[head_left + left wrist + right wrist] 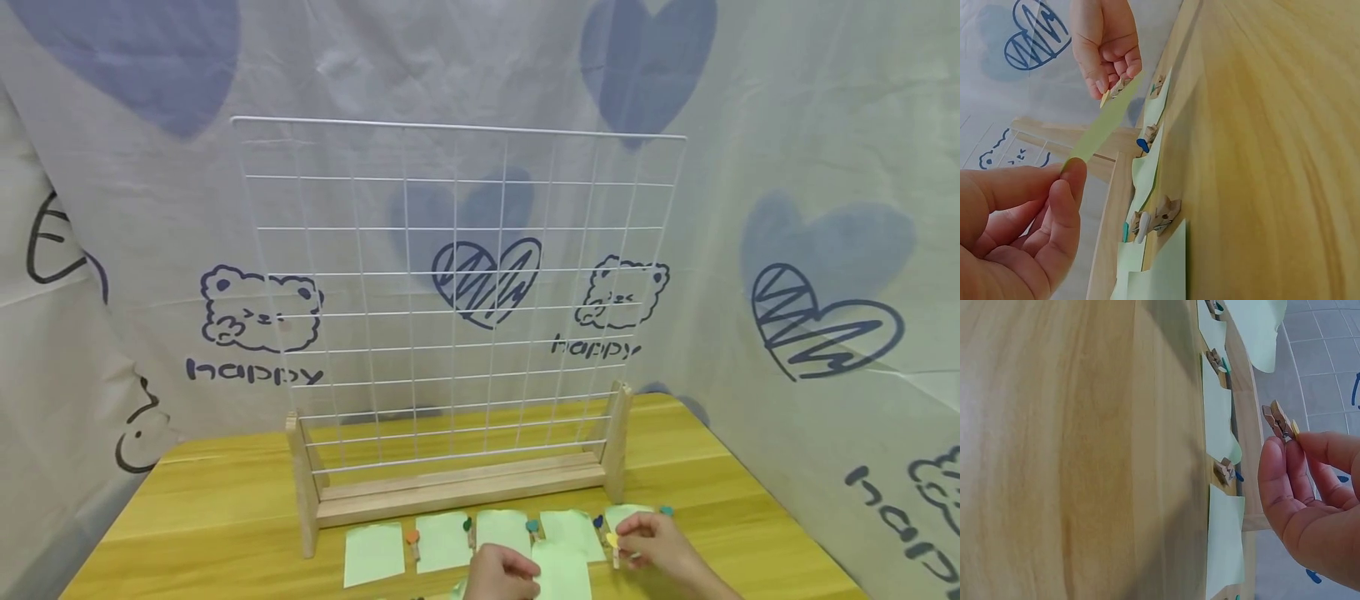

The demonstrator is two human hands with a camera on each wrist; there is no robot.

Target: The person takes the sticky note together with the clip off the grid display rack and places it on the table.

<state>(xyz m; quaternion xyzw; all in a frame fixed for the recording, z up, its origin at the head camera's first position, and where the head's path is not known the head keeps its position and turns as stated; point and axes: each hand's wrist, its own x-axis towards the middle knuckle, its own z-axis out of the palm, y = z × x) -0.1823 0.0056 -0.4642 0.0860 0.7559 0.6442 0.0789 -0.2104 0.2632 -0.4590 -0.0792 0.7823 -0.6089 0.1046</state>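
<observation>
My left hand (498, 575) pinches the edge of a pale green paper note (562, 573), raised above the table in the left wrist view. In my right hand (662, 550) is a small wooden clothespin (1280, 422) with a yellow heart, pinched between thumb and fingertips. The clothespin's jaws point away from that hand, apart from the note in the right wrist view. Beyond both hands lies a row of green notes (375, 552) on the table. Between them sit clothespins with hearts, among them an orange-heart clothespin (413, 540) and a blue-heart clothespin (1225, 472).
A white wire grid (455, 250) stands upright behind the notes, in a wooden base (465, 493) with two side posts. The yellow wood-grain table (720, 500) runs under everything. Printed cloth (825, 125) hangs behind and at the sides.
</observation>
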